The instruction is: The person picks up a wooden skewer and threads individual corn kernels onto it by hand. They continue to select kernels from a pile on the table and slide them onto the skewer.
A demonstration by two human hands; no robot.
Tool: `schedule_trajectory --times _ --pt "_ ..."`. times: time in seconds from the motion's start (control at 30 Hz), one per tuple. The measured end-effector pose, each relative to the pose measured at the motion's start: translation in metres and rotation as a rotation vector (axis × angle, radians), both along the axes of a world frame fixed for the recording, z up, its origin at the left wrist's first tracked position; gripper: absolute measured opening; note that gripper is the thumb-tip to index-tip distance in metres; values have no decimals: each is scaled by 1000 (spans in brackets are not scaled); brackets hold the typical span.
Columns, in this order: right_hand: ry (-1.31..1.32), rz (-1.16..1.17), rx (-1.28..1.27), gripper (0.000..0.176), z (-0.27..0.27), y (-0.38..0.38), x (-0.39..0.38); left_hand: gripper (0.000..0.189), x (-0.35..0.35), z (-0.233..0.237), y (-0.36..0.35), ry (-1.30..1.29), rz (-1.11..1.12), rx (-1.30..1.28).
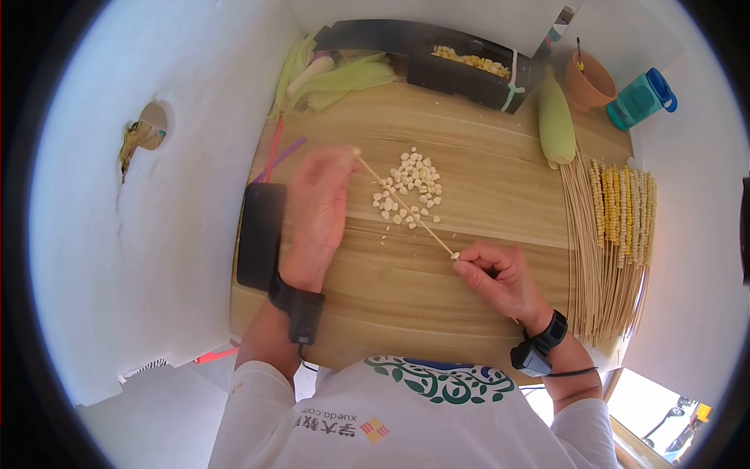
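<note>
My right hand (500,275) pinches a thin bamboo skewer (406,207) that slants up to the left across the board. A pale corn kernel (455,255) sits on the skewer right at my right fingertips. At the skewer's far tip my left hand (319,205), blurred by motion, has its fingers drawn together at another pale kernel (357,152); whether that kernel is on the tip is hard to tell. Beneath the skewer, loose corn kernels (418,173) lie scattered on the wooden table (484,172).
Bare skewers (580,242) and skewers strung with kernels (625,207) lie at right. Behind them are a corn cob in husk (555,121), a clay pot (587,84) and a teal bottle (631,105). A black kernel bin (469,86), husks (344,82) and a black phone-like slab (261,234) border the table.
</note>
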State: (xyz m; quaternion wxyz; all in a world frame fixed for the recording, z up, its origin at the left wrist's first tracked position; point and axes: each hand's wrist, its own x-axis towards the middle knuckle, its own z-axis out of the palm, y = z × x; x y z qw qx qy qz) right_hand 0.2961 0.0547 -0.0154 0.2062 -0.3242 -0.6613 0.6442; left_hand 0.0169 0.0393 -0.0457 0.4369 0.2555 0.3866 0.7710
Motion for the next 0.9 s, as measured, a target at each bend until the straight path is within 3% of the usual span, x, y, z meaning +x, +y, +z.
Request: schedule_trajectory --times 0.37,0.9 --pt "-7 -5 -23 11 3 1 0 9 9 2 -2 119 -38 -14" --pt "-14 -57 -4 14 6 1 -1 9 41 7 -12 78 -191 -135"
